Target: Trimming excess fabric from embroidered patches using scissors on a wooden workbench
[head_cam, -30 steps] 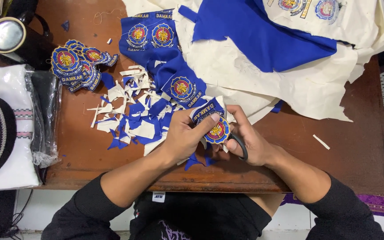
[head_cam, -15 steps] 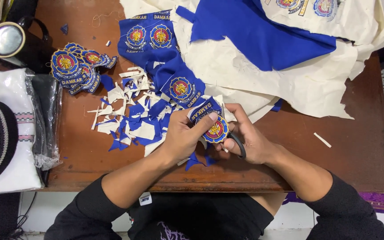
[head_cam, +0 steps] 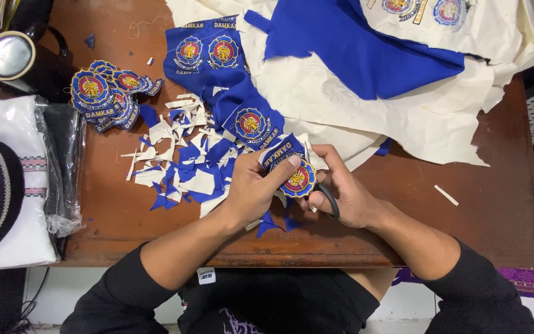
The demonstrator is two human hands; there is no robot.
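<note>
My left hand (head_cam: 256,188) pinches a round embroidered blue patch (head_cam: 298,179) with a gold and red emblem, still joined to a blue strip (head_cam: 279,151). My right hand (head_cam: 341,192) grips black-handled scissors (head_cam: 327,199) at the patch's right edge; the blades are hidden under patch and fingers. Both hands rest over the near middle of the brown wooden table (head_cam: 403,222). A pile of blue and cream offcuts (head_cam: 180,167) lies just left of my left hand.
A stack of cut round patches (head_cam: 103,96) sits at the far left. A blue strip with uncut emblems (head_cam: 217,62) and large cream and blue fabric sheets (head_cam: 372,68) cover the back. A tape roll (head_cam: 8,54) and bagged white cloth (head_cam: 7,185) lie at the left.
The hands have stayed in the same place, with only small shifts of the patch and the scissors between the fingers.
</note>
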